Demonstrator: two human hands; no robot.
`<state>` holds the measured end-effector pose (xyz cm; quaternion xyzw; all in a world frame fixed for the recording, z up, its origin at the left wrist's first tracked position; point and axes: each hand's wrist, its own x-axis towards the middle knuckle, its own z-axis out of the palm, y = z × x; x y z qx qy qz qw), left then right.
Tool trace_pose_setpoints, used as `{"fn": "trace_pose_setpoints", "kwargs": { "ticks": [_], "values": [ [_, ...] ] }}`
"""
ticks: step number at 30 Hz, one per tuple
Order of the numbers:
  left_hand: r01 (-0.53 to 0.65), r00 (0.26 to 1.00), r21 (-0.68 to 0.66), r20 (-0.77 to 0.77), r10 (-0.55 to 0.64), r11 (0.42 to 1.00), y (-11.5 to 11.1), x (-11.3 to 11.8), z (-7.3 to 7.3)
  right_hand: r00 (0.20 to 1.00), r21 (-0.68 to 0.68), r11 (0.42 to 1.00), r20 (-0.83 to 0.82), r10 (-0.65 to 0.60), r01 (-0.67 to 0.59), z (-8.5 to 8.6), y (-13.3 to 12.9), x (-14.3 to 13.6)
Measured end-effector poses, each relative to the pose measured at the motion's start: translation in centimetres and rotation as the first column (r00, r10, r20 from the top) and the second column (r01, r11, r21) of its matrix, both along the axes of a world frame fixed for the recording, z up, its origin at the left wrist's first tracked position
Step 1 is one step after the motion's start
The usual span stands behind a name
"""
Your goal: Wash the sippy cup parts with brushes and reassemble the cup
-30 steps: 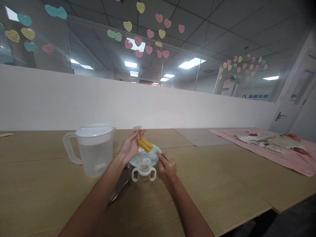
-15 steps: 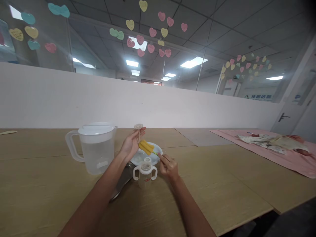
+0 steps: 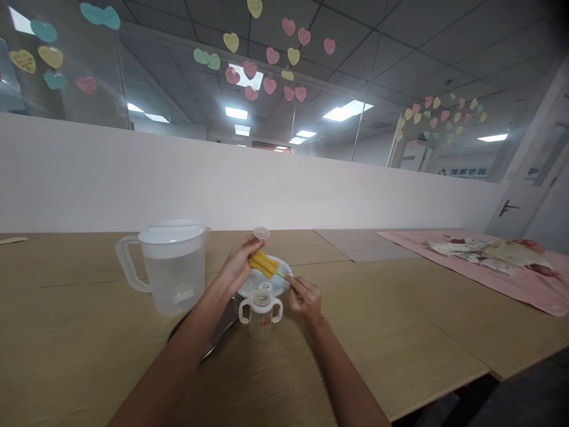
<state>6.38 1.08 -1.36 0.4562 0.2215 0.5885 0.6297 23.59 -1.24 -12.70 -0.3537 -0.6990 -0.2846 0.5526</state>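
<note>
My left hand [image 3: 237, 261] is closed around a clear piece with a round disc top [image 3: 262, 233], the disc standing above its fingertips. Against that hand's fingers lies the yellow sponge head [image 3: 264, 264] of a bottle brush. My right hand [image 3: 306, 296] grips the brush by its thin green handle [image 3: 281, 275]. Below both hands, a clear baby bottle [image 3: 261, 317] with two white side handles stands upright and uncapped on the table. Behind it is a white bowl [image 3: 283, 286], partly hidden by the brush and bottle; a small white ring-shaped part [image 3: 265, 286] shows at the bottle's back.
A lidded clear pitcher [image 3: 175, 270] with liquid stands at the left. Under my left forearm lies a curved metal tray [image 3: 224, 326], partly covered. On the right, a pink cloth [image 3: 511, 290] carries a heap of clothing [image 3: 484, 252]. A white wall [image 3: 267, 190] bounds the table's far side.
My left fingers have curled closer round the clear piece, and its disc has shifted right and tipped toward me. The sponge stays by the left hand; the right hand has barely moved.
</note>
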Motion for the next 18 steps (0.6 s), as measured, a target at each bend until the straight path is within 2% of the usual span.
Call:
{"fn": "trace_pose_setpoints", "kwargs": {
  "ticks": [2,7,13,15,16,18],
  "values": [
    [-0.067,0.997,0.012,-0.049,0.067,0.998,0.2,-0.3,-0.1,1.0,0.007,1.0,-0.019,-0.012,0.012,0.0,0.0,0.2],
    [-0.204,0.953,0.065,-0.217,0.213,0.977,-0.2,-0.3,-0.2,0.982,0.011,0.999,-0.185,-0.037,0.039,-0.1,0.4,0.2],
    [-0.241,0.922,0.124,-0.282,0.267,0.962,-0.8,0.1,0.1,0.996,-0.02,1.0,-0.089,-0.014,0.012,-0.4,0.3,-0.1],
    [-0.29,0.87,0.184,-0.359,0.339,0.939,-0.5,-0.2,0.0,0.999,-0.027,1.0,-0.034,-0.007,0.006,-0.3,0.2,-0.1],
    [-0.324,0.82,0.243,-0.411,0.399,0.915,-0.3,-0.5,0.0,1.0,-0.029,1.0,-0.021,-0.009,0.008,-0.3,0.2,-0.1],
    [-0.38,0.674,0.406,-0.494,0.549,0.831,0.0,-1.0,-0.2,0.998,-0.03,0.999,-0.045,-0.033,0.032,-0.3,0.2,0.0]
  ]
}}
